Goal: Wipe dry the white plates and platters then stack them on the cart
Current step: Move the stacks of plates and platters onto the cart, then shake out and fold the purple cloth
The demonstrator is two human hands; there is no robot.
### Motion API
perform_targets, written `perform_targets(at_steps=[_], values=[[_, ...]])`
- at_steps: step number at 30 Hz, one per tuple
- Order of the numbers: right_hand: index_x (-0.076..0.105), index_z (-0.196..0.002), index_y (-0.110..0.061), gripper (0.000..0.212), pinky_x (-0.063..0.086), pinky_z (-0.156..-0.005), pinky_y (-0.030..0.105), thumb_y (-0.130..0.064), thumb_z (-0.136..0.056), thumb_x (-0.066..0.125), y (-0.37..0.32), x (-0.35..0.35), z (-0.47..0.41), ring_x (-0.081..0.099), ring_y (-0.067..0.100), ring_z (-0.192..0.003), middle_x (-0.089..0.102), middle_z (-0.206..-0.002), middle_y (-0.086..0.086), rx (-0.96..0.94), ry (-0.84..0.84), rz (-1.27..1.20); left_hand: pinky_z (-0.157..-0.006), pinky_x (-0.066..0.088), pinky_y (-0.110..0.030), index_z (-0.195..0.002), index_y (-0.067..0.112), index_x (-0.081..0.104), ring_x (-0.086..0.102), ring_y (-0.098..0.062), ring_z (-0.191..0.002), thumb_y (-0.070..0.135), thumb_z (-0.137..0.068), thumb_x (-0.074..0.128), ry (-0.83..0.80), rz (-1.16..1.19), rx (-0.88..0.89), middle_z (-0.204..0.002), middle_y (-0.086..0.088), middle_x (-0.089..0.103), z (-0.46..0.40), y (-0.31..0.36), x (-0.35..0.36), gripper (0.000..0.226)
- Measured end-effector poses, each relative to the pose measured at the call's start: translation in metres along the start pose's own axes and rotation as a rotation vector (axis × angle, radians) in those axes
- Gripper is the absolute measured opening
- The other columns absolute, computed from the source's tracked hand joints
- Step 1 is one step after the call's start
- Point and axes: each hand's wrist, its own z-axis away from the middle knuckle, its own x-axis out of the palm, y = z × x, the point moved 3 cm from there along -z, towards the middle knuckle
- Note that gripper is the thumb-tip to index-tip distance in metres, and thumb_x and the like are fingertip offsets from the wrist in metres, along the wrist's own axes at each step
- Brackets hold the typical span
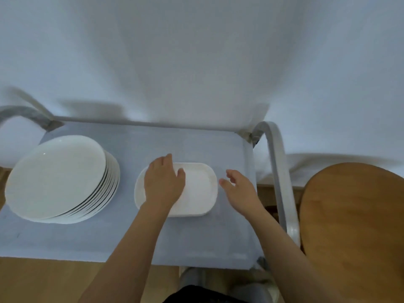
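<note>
Stack of round plates (59, 176): white glazed ceramic, smooth and glossy, with a small bright glint near the top plate's far rim.
Oblong platter (196, 189): white ceramic with a softer sheen than the plates; its rim looks smooth.
Cart top (135, 237): covered in pale blue-grey cloth, matt, with a fine felt-like nap.
Cart frame (282, 189): rounded metal tubing, silvery grey, smooth, with a dull satin shine.
Backdrop (196, 62): white cloth, matt, hanging in soft folds.
Round surface at right (354, 226): light brown wood, smooth, faintly lustrous.
Floor (43, 281): warm tan wood, smooth.
</note>
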Motion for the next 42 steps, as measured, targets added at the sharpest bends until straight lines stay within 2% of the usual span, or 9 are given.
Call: perform_targets(at_steps=[5, 10, 16, 20, 23, 30, 33, 38, 42], values=[[0.045, -0.137, -0.022, 0.042, 0.034, -0.091, 0.015, -0.033, -0.097, 0.048, 0.012, -0.085, 0.033, 0.049, 0.001, -0.109, 0.053, -0.131, -0.008, -0.162, 0.103, 0.009, -0.108, 0.025, -0.034, -0.141, 0.01, 0.038, 0.038, -0.026, -0.13, 0.033, -0.094, 0.045, -0.041, -0.07, 0.366, -0.14, -0.01, 0.045, 0.038, 0.13, 0.019, 0.052], [0.055, -0.123, -0.027, 0.028, 0.037, -0.066, 0.004, -0.031, -0.095, 0.05, 0.082, -0.19, 0.07, 0.049, -0.012, -0.085, 0.054, -0.1, -0.019, -0.209, 0.304, -0.016, -0.1, 0.036, -0.035, -0.127, 0.007, 0.053, 0.05, -0.027, -0.115, 0.029, -0.091, 0.05, -0.047, -0.086, 0.609, -0.124, -0.012, 0.058, 0.092, 0.252, 0.068, 0.042], [0.056, -0.127, -0.009, 0.034, 0.042, -0.091, 0.029, -0.023, -0.098, 0.046, 0.27, -0.296, 0.102, 0.055, 0.02, -0.109, 0.06, -0.121, 0.006, 0.232, 0.379, 0.089, -0.092, 0.039, -0.033, -0.124, 0.011, 0.053, 0.052, -0.023, -0.108, 0.032, -0.093, 0.046, -0.287, -0.154, 0.866, -0.117, -0.007, 0.058, 0.172, 0.373, 0.182, 0.038], [0.06, -0.109, 0.004, 0.027, 0.044, -0.085, 0.038, -0.015, -0.095, 0.046, 0.382, -0.331, 0.144, 0.058, 0.03, -0.1, 0.064, -0.109, 0.018, 0.501, 0.425, 0.023, -0.097, 0.036, -0.037, -0.12, 0.014, 0.052, 0.05, -0.024, -0.112, 0.035, -0.095, 0.041, -0.51, -0.306, 1.008, -0.117, -0.005, 0.055, 0.235, 0.427, 0.269, 0.035], [0.063, -0.103, -0.002, 0.021, 0.037, -0.073, 0.028, -0.013, -0.093, 0.048, 0.431, -0.342, 0.164, 0.058, 0.027, -0.096, 0.065, -0.105, 0.015, 0.575, 0.435, -0.017, -0.098, 0.035, -0.039, -0.12, 0.015, 0.051, 0.048, -0.026, -0.115, 0.034, -0.094, 0.041, -0.642, -0.41, 1.079, -0.119, -0.007, 0.055, 0.273, 0.451, 0.322, 0.035], [0.056, -0.121, -0.01, 0.03, 0.039, -0.087, 0.029, -0.02, -0.093, 0.05, 0.504, -0.347, 0.167, 0.055, 0.029, -0.111, 0.058, -0.123, 0.013, 0.687, 0.466, -0.058, -0.091, 0.039, -0.038, -0.114, 0.014, 0.052, 0.049, -0.027, -0.113, 0.032, -0.091, 0.045, -0.776, -0.513, 1.108, -0.115, -0.008, 0.057, 0.312, 0.478, 0.392, 0.03], [0.056, -0.117, -0.009, 0.027, 0.039, -0.081, 0.029, -0.022, -0.094, 0.049, 0.527, -0.348, 0.158, 0.056, 0.029, -0.104, 0.058, -0.116, 0.013, 0.775, 0.607, -0.176, -0.09, 0.039, -0.038, -0.113, 0.014, 0.052, 0.05, -0.026, -0.112, 0.032, -0.092, 0.044, -0.826, -0.533, 1.097, -0.114, -0.007, 0.057, 0.316, 0.483, 0.411, 0.029], [0.043, -0.135, -0.007, 0.052, 0.042, -0.101, 0.044, -0.03, -0.091, 0.057, 0.561, -0.346, 0.146, 0.05, 0.032, -0.119, 0.052, -0.132, 0.014, 0.946, 0.771, -0.516, -0.093, 0.038, -0.038, -0.123, 0.017, 0.051, 0.048, -0.025, -0.116, 0.03, -0.093, 0.045, -0.895, -0.491, 0.998, -0.12, -0.005, 0.055, 0.317, 0.482, 0.427, 0.033], [0.051, -0.128, -0.005, 0.045, 0.048, -0.081, 0.033, -0.029, -0.091, 0.06, 0.575, -0.337, 0.134, 0.059, 0.024, -0.099, 0.06, -0.119, 0.012, 0.994, 0.786, -0.836, -0.099, 0.039, -0.037, -0.13, 0.016, 0.047, 0.046, -0.023, -0.119, 0.031, -0.095, 0.043, -0.969, -0.497, 0.893, -0.129, -0.005, 0.051, 0.311, 0.471, 0.428, 0.039]])
